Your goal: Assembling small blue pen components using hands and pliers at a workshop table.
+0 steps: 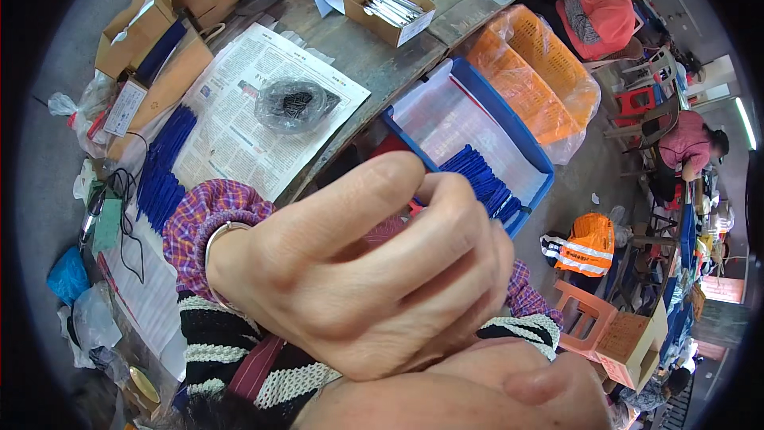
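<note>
Raised very close in front of me, my left hand (366, 271) fills the middle of the view. Its fingers are curled in and its thumb lies along the top; whatever it may hold is hidden behind the fingers. A bracelet (213, 251) circles the wrist below a plaid sleeve cuff (211, 219). Of my right arm only a plaid sleeve (532, 296) shows, while my right hand is out of sight. Past my fingers, a blue tray (521, 131) holds a bundle of blue pens (481, 179). More blue pens (163, 163) lie in a row on the table's left.
Newspaper (239, 72) covers part of the table (318, 28), under a plastic bowl (290, 107) of small dark parts. A carton (398, 9) of silvery pens stands at the back. Orange crates (517, 64) and a stool (585, 318) are at right. Other people (601, 20) sit beyond.
</note>
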The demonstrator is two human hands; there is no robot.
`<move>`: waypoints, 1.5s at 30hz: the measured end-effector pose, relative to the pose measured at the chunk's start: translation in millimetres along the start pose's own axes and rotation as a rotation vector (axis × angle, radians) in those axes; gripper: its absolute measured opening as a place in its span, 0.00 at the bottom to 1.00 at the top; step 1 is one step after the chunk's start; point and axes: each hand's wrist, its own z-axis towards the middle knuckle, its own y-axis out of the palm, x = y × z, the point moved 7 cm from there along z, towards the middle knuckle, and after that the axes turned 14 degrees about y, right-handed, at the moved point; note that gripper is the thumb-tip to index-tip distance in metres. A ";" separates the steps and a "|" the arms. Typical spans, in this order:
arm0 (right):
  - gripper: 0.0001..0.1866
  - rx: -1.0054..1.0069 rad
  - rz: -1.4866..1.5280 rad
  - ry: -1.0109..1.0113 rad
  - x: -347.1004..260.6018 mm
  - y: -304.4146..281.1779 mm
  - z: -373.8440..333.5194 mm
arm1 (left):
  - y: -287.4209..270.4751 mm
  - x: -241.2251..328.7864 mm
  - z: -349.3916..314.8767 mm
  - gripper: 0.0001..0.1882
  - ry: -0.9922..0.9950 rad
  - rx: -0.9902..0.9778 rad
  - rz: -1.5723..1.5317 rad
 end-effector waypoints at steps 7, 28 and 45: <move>0.11 -0.189 0.088 -0.037 6.4 32.0 2.1 | 17.5 3.9 -29.3 0.12 0.036 -0.017 -0.261; 0.11 -0.219 0.061 -0.030 -19.9 52.7 40.6 | 107.8 -14.5 -227.8 0.13 -1.126 -0.074 -0.841; 0.11 -0.225 0.104 -0.172 -78.1 85.5 75.6 | 116.7 1.0 -285.7 0.07 -1.571 0.398 -1.203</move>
